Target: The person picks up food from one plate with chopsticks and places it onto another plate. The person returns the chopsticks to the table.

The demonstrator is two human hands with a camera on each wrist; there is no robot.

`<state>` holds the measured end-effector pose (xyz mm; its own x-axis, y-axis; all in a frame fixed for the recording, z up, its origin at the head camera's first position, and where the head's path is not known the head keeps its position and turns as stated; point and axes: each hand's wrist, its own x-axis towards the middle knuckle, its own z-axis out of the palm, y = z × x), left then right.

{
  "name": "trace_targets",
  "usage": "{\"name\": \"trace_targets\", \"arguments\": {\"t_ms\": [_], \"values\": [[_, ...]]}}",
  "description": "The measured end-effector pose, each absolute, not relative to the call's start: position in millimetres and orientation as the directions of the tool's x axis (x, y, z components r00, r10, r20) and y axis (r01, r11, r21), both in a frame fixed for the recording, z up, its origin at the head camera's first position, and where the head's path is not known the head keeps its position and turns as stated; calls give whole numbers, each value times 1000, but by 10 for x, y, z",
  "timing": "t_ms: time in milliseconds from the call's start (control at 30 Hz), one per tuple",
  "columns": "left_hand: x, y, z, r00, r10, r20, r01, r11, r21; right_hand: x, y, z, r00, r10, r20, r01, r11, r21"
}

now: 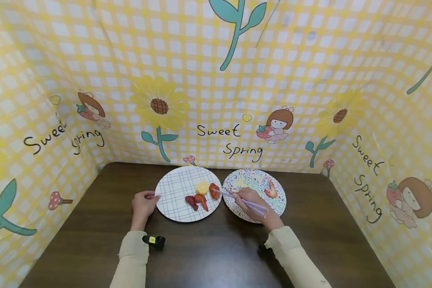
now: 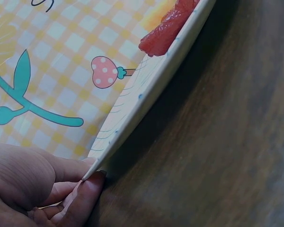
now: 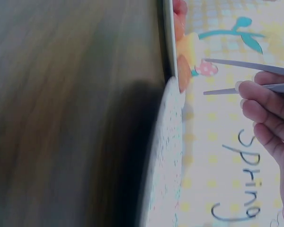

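My left hand pinches the left rim of a white plate with thin grid lines; in the left wrist view, thumb and fingers clasp its edge. On that plate lie a yellow scalloped round piece, an orange-brown food piece, a reddish wing-shaped piece and a dark red piece. My right hand holds purple chopsticks over the speckled plate. Their tips overlap the orange-brown piece in the head view. In the right wrist view the chopsticks stand apart with nothing between them.
A shrimp lies on the right of the speckled plate, partly covered by my right hand. Both plates sit side by side on a dark wooden table. Yellow checked cloth walls off the back and sides.
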<state>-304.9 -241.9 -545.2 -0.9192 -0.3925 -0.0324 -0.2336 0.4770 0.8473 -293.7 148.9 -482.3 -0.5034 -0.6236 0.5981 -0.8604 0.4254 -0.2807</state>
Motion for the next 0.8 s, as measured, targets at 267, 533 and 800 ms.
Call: {"name": "trace_targets", "arguments": {"t_ms": [267,533,800], "values": [[-3028,-2420,-5452,-918,-396,-30,-231,472,851,-2873,1830,-4847,-592,-530,606,-788,537,-300],[-3017,-2416,-5442,-919,-394,-33,-233,473,849,-2907,2278,-5040,-596,-437,674,-785,493,-375],[-3036,-2415,-5457,-917,-399,-21,-227,477,849,-2842,2669,-5122,-634,-355,687,-731,564,-384]]}}
